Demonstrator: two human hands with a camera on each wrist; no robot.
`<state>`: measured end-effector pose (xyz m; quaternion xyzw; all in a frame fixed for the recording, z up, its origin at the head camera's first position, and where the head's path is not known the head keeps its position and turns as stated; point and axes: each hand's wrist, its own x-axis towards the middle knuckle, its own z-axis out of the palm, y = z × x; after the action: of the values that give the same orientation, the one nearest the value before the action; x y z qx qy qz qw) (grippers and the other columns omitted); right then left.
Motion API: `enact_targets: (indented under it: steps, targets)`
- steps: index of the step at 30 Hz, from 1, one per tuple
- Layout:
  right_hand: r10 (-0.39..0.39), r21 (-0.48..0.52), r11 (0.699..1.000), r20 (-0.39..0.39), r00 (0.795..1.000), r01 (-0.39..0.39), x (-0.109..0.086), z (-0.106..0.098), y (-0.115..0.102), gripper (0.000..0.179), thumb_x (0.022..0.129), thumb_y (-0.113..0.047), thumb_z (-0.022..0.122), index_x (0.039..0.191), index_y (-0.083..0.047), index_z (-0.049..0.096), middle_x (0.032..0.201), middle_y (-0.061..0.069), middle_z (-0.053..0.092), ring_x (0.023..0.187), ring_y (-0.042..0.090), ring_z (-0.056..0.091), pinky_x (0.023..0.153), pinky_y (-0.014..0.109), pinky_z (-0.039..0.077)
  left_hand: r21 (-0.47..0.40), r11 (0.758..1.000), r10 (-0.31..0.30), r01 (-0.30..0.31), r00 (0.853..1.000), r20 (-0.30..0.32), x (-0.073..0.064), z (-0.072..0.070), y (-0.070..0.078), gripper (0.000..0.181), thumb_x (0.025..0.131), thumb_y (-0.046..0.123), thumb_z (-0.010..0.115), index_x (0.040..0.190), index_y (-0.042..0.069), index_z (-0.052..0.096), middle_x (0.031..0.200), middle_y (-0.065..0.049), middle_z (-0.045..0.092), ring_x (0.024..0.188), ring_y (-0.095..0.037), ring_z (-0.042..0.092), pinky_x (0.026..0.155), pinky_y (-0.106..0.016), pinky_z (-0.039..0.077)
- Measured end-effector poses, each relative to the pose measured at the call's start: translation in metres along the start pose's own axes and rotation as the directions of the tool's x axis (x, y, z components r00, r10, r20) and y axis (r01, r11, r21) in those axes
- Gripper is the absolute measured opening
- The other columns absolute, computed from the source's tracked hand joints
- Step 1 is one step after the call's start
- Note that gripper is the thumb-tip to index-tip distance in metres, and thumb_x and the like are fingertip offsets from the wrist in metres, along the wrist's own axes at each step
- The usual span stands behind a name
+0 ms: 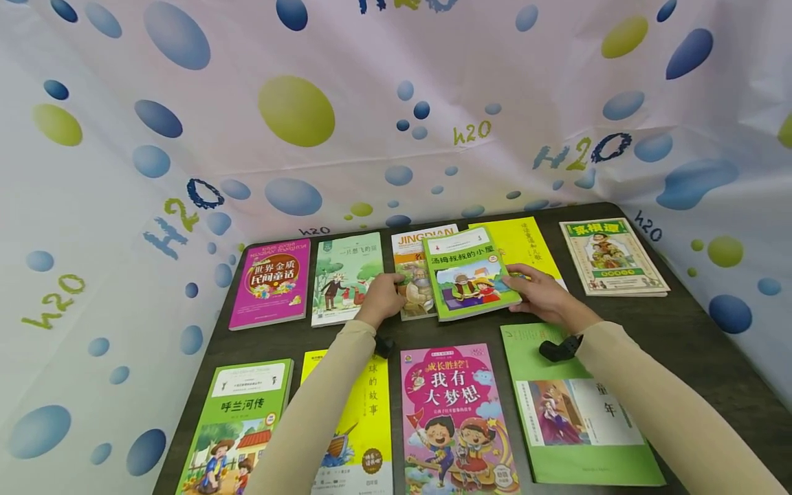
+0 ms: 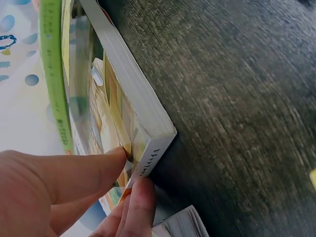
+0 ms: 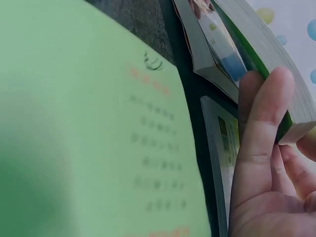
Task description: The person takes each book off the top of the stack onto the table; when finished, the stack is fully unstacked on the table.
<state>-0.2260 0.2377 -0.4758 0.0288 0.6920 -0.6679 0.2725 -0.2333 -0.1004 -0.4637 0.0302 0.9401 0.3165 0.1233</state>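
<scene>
My right hand point(image 1: 544, 292) grips a green-and-white children's book point(image 1: 465, 265) by its right edge, thumb on the cover and fingers underneath. That book is raised and slightly tilted, overlapping an orange-and-white book point(image 1: 416, 294) headed "JINGDIAN". At the left edge of the orange-and-white book, my left hand point(image 1: 383, 299) pinches the spine side. In the left wrist view, the thumb point(image 2: 106, 165) lies on its cover, with a finger against the spine. The right wrist view shows the fingers point(image 3: 261, 118) at the green book's edge, its page block point(image 3: 276, 44) facing outward.
Beside these in the back row lie a magenta book point(image 1: 269, 285), a pale green book point(image 1: 346, 265), a yellow book point(image 1: 526, 240) and a cream book point(image 1: 612, 258). In front are a green book point(image 1: 241, 412), another yellow book point(image 1: 377, 440), a pink book point(image 1: 458, 412) and a larger green book point(image 1: 588, 464).
</scene>
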Motion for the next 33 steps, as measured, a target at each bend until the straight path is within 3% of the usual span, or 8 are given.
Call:
enact_targets:
  steps: [10, 18, 21, 25, 29, 33]
  targets:
    - [-0.019, 0.055, 0.998, 0.032, 0.999, 0.017, -0.027, -0.023, 0.005, 0.067, 0.110, -0.038, 0.054, 0.165, -0.016, 0.022, 0.111, -0.014, 0.070, 0.090, 0.004, 0.067, 0.072, 0.021, 0.062, 0.006, 1.000, -0.006, 0.006, 1.000, -0.015, -0.002, -0.003, 0.000, 0.055, 0.095, 0.001, 0.072, 0.148, 0.004, 0.059, 0.151, -0.016, 0.061, 0.139, -0.036, 0.058, 0.096, -0.043, 0.058]
    - [-0.036, 0.113, 0.993, 0.072, 0.997, 0.027, -0.066, -0.050, 0.023, 0.037, 0.113, -0.033, 0.049, 0.148, -0.033, 0.036, 0.115, -0.011, 0.072, 0.094, 0.006, 0.072, 0.069, 0.022, 0.062, 0.018, 1.000, -0.003, 0.003, 1.000, 0.002, -0.004, 0.000, 0.004, 0.054, 0.097, 0.003, 0.071, 0.150, 0.006, 0.058, 0.151, -0.016, 0.061, 0.135, -0.036, 0.061, 0.095, -0.043, 0.059]
    - [-0.041, 0.140, 0.990, 0.084, 0.996, 0.029, -0.082, -0.061, 0.029, 0.031, 0.114, -0.030, 0.047, 0.144, -0.035, 0.040, 0.115, -0.008, 0.072, 0.095, 0.008, 0.073, 0.069, 0.024, 0.063, 0.026, 1.000, -0.003, 0.003, 1.000, 0.004, -0.003, 0.001, 0.007, 0.054, 0.098, 0.003, 0.071, 0.150, 0.006, 0.058, 0.151, -0.016, 0.061, 0.132, -0.035, 0.063, 0.087, -0.038, 0.055]
    - [-0.079, 0.151, 0.986, 0.097, 0.992, 0.064, -0.104, -0.077, 0.039, 0.030, 0.115, -0.024, 0.042, 0.142, -0.037, 0.043, 0.116, -0.008, 0.072, 0.095, 0.008, 0.073, 0.069, 0.026, 0.063, 0.029, 1.000, 0.001, -0.001, 1.000, 0.009, -0.002, 0.002, 0.010, 0.054, 0.098, 0.004, 0.070, 0.150, 0.006, 0.058, 0.152, -0.017, 0.060, 0.132, -0.035, 0.062, 0.085, -0.037, 0.052]
    - [-0.128, 0.160, 0.981, 0.134, 0.983, 0.106, -0.125, -0.093, 0.051, 0.034, 0.117, -0.019, 0.035, 0.144, -0.037, 0.046, 0.118, -0.008, 0.073, 0.096, 0.008, 0.074, 0.071, 0.027, 0.064, 0.026, 1.000, 0.005, -0.006, 1.000, 0.015, -0.002, 0.004, 0.012, 0.054, 0.098, 0.004, 0.071, 0.151, 0.006, 0.058, 0.153, -0.017, 0.059, 0.136, -0.036, 0.060, 0.092, -0.040, 0.056]
    - [-0.142, 0.180, 0.977, 0.168, 0.976, 0.111, -0.144, -0.108, 0.062, 0.040, 0.117, -0.016, 0.030, 0.146, -0.039, 0.046, 0.120, -0.006, 0.074, 0.097, 0.010, 0.074, 0.072, 0.028, 0.064, 0.020, 1.000, 0.010, -0.010, 1.000, 0.012, -0.002, 0.005, 0.013, 0.054, 0.098, 0.003, 0.071, 0.150, 0.006, 0.058, 0.152, -0.018, 0.060, 0.132, -0.035, 0.062, 0.085, -0.037, 0.052]
